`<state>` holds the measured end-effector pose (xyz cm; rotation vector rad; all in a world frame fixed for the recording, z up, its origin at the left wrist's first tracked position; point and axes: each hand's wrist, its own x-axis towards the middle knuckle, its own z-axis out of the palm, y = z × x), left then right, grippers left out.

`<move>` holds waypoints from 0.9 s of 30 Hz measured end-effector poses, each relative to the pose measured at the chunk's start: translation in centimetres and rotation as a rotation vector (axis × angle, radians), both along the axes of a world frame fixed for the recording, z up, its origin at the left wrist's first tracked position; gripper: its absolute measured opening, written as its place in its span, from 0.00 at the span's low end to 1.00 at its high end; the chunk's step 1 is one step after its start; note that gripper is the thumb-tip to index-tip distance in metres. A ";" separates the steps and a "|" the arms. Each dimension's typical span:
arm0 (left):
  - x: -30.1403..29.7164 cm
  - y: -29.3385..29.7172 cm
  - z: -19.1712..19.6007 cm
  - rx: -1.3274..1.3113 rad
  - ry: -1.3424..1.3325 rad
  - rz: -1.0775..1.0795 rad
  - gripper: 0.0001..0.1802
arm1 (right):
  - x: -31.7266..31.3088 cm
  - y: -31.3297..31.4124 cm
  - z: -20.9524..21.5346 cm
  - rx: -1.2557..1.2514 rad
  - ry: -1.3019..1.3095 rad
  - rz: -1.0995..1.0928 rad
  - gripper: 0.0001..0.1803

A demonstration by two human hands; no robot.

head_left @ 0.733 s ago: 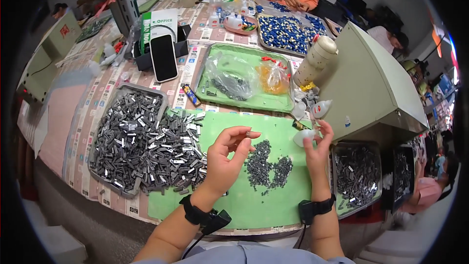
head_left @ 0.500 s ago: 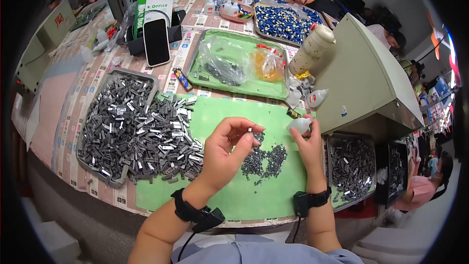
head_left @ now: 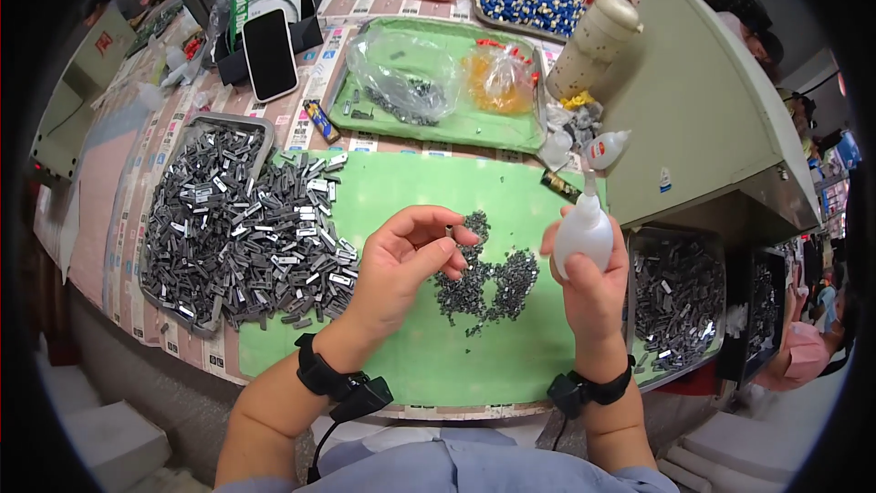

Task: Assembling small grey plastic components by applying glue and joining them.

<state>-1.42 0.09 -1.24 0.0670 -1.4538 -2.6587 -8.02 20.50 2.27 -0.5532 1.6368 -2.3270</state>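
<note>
My right hand (head_left: 595, 285) is wrapped round a white squeeze bottle (head_left: 585, 236), its thin nozzle pointing up. Over the green mat (head_left: 401, 365), my left hand (head_left: 401, 260) pinches a small piece between thumb and fingers; only a light tip shows, so I cannot make out its kind. Just right of that hand lies a pile of tiny dark grey parts (head_left: 511, 285). A large heap of grey and silver oblong pieces (head_left: 297, 246) spreads left of my left hand, partly on the mat and partly in a tray (head_left: 265, 132).
Beyond the mat stands a green-lined tray (head_left: 438, 135) with plastic bags. A dark marker-like tube (head_left: 559, 186) and a second small bottle (head_left: 606, 150) lie near a beige metal cabinet (head_left: 698, 119). A phone (head_left: 270, 57) leans at back left. Another tray of pieces (head_left: 671, 306) is at right.
My right hand has raised the squeeze bottle and turned it upright, nozzle up. My left hand has shifted slightly left, still pinching. The view has tilted down a little.
</note>
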 end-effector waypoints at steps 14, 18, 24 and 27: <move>0.7 0.9 0.7 -0.113 0.049 -0.077 0.11 | 1.4 0.7 0.6 0.125 0.199 -0.287 0.30; 0.5 0.9 0.2 -0.121 0.108 -0.054 0.10 | 1.6 0.6 1.0 0.177 0.303 -0.340 0.27; 0.5 0.8 0.1 -0.101 0.134 -0.077 0.11 | 1.5 0.6 1.1 0.190 0.278 -0.228 0.22; 0.6 0.9 0.2 -0.069 0.107 -0.078 0.11 | 1.4 0.5 1.0 0.205 0.307 -0.231 0.22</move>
